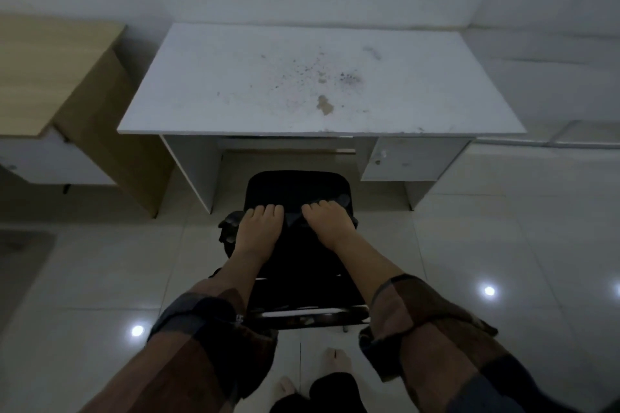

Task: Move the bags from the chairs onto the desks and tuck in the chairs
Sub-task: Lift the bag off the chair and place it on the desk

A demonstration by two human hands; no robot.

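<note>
A black chair stands on the floor in front of a white desk, its seat partly at the desk's leg opening. Its backrest faces me. My left hand and my right hand lie side by side on the top of the backrest, fingers curled over its edge. The desk top is stained and carries no bag. A dark lumpy shape sticks out left of the backrest; I cannot tell whether it is an armrest or a bag.
A wood-topped desk stands to the left, close beside the white one. The white desk has a drawer unit on its right side. Glossy pale floor tiles surround the chair. My bare feet are just behind the chair base.
</note>
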